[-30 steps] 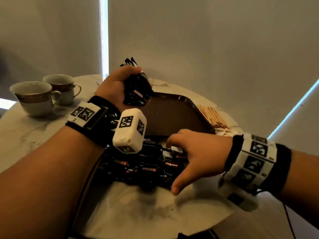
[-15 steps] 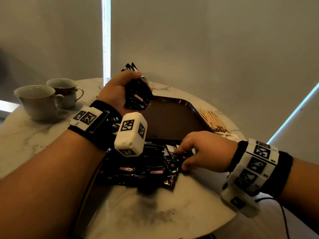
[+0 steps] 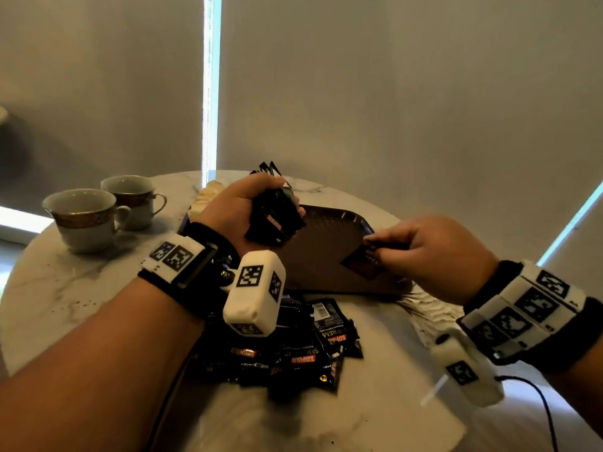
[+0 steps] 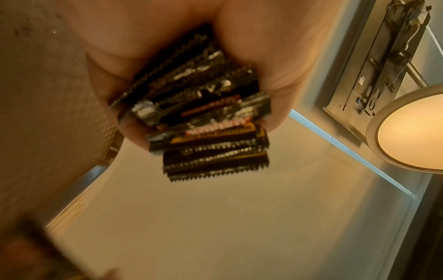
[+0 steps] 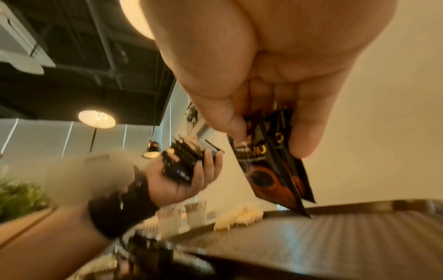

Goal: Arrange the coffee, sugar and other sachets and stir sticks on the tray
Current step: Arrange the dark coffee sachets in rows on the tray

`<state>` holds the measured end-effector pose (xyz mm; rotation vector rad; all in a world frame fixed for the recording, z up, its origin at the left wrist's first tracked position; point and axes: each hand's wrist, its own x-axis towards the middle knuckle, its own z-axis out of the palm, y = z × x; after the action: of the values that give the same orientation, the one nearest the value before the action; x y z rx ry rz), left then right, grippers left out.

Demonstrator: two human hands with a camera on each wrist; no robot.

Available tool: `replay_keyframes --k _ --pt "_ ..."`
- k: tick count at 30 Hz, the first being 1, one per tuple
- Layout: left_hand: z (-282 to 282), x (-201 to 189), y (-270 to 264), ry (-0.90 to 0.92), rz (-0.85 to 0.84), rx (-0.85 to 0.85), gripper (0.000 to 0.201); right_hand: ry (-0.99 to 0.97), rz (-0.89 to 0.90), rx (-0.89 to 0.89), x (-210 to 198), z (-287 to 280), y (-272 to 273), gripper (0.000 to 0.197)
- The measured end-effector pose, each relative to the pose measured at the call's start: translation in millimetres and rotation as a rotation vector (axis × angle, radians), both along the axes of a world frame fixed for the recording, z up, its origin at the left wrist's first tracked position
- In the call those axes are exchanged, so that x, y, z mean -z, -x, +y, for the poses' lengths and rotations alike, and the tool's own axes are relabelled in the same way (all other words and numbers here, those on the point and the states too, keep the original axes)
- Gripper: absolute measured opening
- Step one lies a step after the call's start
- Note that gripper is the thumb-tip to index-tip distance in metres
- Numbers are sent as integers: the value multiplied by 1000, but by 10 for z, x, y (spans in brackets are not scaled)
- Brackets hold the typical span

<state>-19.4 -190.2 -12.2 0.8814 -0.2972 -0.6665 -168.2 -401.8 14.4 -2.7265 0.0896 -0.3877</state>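
Marble surface [image 3: 81, 288], and we are gathering coffee sachets.
Our left hand [image 3: 235, 213] grips a stack [image 3: 274, 220]; right hand [image 3: 434, 252] pinches two sachets [image 3: 362, 265] over the tray [image 3: 326, 252], next joining the stack at 9 o'clock.

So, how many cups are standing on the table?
2. The nearer cup stands at the table's far left; the second cup stands just behind it, to its right. None seems hidden.
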Motion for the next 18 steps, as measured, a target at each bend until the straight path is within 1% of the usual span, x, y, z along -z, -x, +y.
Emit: replay_keyframes --k 3,5,6,8,10,11,12,14,16,18 --pt "-33 -15 64 3 -19 22 32 -170 -305 -14 -218 77 -13 27" --pt "-62 -11 108 22 -27 49 34 -258 -442 -73 -264 225 -97 25" --pt "-72 -7 132 37 -22 69 35 -293 -463 -114 -251 323 -154 26" --pt "-75 0 159 59 -20 112 33 -356 -438 -227 -188 530 -264 31" --pt "-31 -21 173 82 -13 146 33 -339 -398 -333 -110 660 -375 30" --pt "-2 -34 160 87 -7 150 38 -312 -388 -357 -94 682 -421 27" --pt "33 -47 127 90 3 143 47 -304 -381 -373 -102 682 -463 28" --pt "110 -85 56 81 15 128 65 -336 -360 -421 -149 661 -545 35" --pt "184 -150 -13 66 4 117 68 -341 -352 -484 -223 655 -634 45" --pt "254 -218 -80 27 -16 111 68 -328 -388 -504 -289 669 -757 55"
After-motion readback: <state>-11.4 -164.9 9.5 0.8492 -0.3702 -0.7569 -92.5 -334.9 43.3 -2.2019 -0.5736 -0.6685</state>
